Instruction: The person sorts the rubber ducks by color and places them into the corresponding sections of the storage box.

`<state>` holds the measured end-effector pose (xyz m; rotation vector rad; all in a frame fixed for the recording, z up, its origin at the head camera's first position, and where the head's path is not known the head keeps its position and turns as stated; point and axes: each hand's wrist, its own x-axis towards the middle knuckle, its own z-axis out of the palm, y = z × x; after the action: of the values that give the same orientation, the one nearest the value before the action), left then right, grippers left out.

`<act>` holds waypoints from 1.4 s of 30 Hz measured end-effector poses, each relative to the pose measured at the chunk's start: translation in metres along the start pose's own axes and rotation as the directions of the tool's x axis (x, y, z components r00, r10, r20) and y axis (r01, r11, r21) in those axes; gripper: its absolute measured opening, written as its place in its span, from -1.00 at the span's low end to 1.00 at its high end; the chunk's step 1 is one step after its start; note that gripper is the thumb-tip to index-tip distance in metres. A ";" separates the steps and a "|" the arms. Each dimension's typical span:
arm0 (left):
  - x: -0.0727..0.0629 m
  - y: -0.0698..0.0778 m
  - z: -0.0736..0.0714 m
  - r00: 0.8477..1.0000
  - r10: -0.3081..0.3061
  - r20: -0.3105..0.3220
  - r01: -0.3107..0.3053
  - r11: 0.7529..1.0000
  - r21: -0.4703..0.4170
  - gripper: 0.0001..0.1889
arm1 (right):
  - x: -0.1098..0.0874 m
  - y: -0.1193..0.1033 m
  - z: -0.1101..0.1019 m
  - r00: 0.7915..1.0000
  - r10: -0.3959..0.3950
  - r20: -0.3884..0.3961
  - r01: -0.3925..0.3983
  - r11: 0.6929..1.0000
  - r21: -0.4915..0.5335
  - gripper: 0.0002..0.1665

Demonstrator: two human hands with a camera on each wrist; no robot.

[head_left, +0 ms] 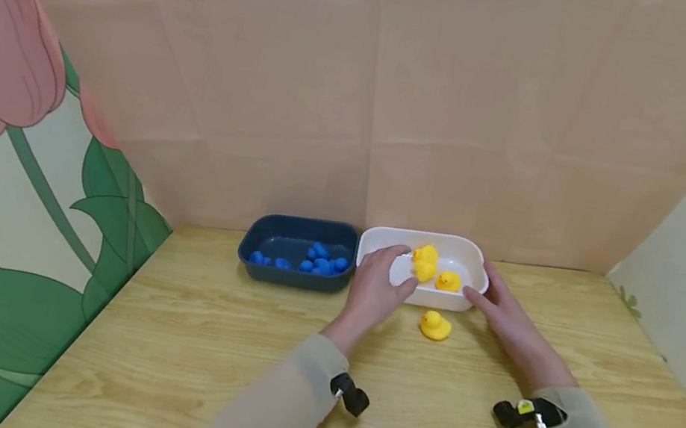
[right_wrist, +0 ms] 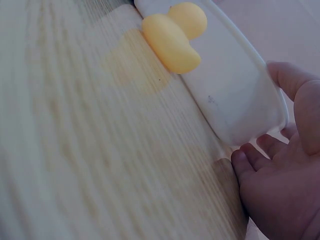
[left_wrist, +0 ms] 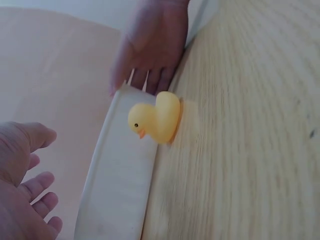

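Observation:
A white tray (head_left: 394, 236) holds yellow rubber ducks; one rubber duck (head_left: 448, 282) sits at its right, beside yellow duck shapes (head_left: 425, 264) that overlap. My left hand (head_left: 378, 280) hangs over the tray's left part, thumb and fingers apart. The left wrist view shows nothing between that hand's fingers (left_wrist: 39, 187). At the tray's right end, my right hand (head_left: 506, 313) grips the wall, its thumb at the rim and its fingers along the outside. Another rubber duck (head_left: 435, 326) stands on the table just before the tray's front wall.
To the left, a dark blue tray (head_left: 291, 281) with several small blue objects (head_left: 321, 265) stands against the white one. Behind both trays rises a pinkish cloth-like wall (head_left: 254, 93). The wooden table (head_left: 172, 337) extends in front. Painted walls flank it on both sides.

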<state>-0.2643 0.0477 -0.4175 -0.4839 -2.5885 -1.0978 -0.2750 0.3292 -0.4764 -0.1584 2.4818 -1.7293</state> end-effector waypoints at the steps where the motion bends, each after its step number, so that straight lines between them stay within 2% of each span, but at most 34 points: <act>1: -0.002 0.001 0.000 1.000 -0.002 0.001 0.002 1.000 -0.008 -0.44 | 0.000 -0.001 0.000 1.000 0.000 0.000 0.000 1.000 0.002 0.25; 6: -0.012 0.007 0.001 0.999 -0.022 0.023 0.024 0.998 -0.055 -0.42 | -0.001 -0.002 0.001 1.000 0.001 -0.005 -0.001 1.000 0.002 0.25; 13: -0.026 0.012 0.002 1.000 0.000 0.028 0.002 0.997 -0.073 -0.43 | -0.001 0.000 -0.001 1.000 -0.002 -0.007 0.002 1.000 0.013 0.25; 23: -0.040 0.011 0.012 0.995 -0.023 0.095 0.033 0.993 -0.109 -0.43 | 0.001 0.004 -0.001 1.000 -0.026 0.006 0.025 0.999 0.023 0.24; 35: -0.050 0.009 0.028 0.984 0.012 0.175 0.004 0.996 -0.089 -0.42 | 0.000 0.001 0.000 1.000 -0.007 -0.005 0.007 1.000 -0.009 0.23; 42: -0.050 0.008 0.035 0.974 0.021 0.226 0.001 0.996 -0.095 -0.40 | 0.001 0.003 -0.001 1.000 -0.008 -0.011 0.008 1.000 -0.014 0.23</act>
<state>-0.2205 0.0695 -0.4552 -0.6805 -2.7322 -1.2308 -0.2761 0.3311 -0.4785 -0.1601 2.5047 -1.7211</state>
